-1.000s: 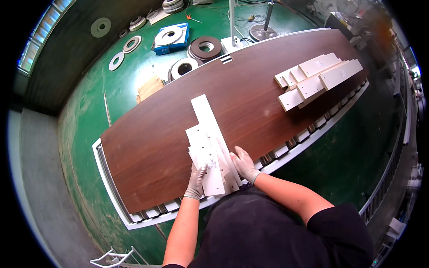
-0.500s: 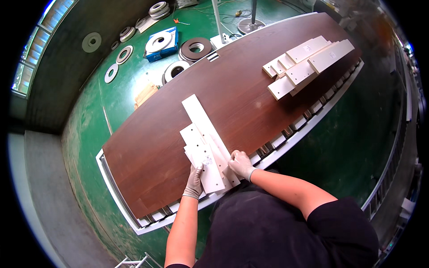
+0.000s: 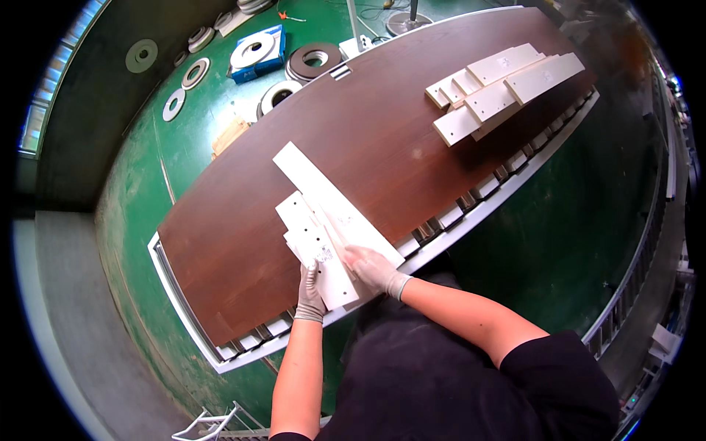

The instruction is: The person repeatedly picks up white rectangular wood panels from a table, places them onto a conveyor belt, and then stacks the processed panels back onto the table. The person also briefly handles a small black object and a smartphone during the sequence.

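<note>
Steady the white, rectangular, drilled boards [image 3: 329,269] with the left grip [image 3: 309,290], clasped at their edge; whether the right grip [image 3: 373,270] is closed, I cannot tell.

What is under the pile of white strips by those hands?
The brown board, which shows around the pile. The patch directly beneath is covered, and the top strip partly hides those below.

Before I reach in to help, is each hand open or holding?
White-gloved left hand: thumb at left edge of flat drilled white board; grip unclear.
White-gloved right hand: by that board's right edge; grip can't be told.
</note>
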`<state>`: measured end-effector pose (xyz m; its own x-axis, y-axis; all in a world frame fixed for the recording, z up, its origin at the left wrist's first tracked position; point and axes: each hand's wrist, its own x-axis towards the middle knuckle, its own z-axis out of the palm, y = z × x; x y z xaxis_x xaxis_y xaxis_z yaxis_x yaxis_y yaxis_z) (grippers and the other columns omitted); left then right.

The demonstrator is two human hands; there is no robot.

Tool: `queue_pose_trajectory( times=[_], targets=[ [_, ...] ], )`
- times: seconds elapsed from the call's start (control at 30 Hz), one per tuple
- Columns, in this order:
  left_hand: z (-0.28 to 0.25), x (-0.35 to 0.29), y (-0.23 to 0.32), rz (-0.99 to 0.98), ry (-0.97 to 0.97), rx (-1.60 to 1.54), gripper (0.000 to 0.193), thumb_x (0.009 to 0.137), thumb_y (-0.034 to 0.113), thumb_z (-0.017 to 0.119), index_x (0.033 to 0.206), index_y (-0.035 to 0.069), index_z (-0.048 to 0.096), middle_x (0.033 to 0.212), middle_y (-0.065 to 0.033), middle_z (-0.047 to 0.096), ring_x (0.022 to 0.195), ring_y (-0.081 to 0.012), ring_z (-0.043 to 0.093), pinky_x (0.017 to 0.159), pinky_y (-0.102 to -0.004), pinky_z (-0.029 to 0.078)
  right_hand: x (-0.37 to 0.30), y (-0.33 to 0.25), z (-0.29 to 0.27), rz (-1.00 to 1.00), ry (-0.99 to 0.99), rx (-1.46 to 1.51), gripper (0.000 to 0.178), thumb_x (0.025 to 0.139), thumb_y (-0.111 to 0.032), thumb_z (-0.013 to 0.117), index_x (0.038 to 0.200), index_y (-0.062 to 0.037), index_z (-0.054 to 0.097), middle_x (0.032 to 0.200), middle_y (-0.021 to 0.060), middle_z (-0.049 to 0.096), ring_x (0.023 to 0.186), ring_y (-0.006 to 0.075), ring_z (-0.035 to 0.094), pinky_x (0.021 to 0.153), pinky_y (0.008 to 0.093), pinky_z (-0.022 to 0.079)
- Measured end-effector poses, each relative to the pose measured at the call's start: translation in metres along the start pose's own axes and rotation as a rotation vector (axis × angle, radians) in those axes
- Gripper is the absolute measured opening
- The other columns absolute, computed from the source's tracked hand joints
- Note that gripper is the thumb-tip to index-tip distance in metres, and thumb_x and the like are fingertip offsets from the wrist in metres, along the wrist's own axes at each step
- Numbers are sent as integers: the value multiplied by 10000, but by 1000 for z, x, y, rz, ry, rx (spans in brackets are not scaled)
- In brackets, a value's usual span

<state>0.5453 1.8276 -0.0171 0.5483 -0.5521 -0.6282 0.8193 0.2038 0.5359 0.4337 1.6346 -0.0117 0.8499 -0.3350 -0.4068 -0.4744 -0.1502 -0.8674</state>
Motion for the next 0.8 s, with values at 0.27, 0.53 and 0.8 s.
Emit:
queue_pose_trajectory(
  times=[0.27,0.53,0.8],
  targets=[
    [34,3,-22,46,79,106,782,953,458,794,1572,157,423,1455,-58,596,1322,-262,613,1131,-477,528,-21,70,-52,156,213,-235,563,886,-417,788,1257,-10,669,1197,218,722,1170,405,659,1041,463,513],
    [35,3,-16,109,66,39,695,997,346,754,1566,153,404,1414,-71,593,1316,-239,600,1129,-449,523,-12,-24,-89,123,-174,-544,441,960,-477,675,1022,-42,715,1056,203,760,1000,403,737,899,490,575],
    [64,37,-12,111,49,48,757,965,281,757,1598,132,369,1381,-89,593,1275,-267,618,1068,-476,577,-70,13,-136,18,63,-327,416,1012,-428,611,1245,-100,718,1101,213,735,1036,435,694,889,503,556]
  ],
)
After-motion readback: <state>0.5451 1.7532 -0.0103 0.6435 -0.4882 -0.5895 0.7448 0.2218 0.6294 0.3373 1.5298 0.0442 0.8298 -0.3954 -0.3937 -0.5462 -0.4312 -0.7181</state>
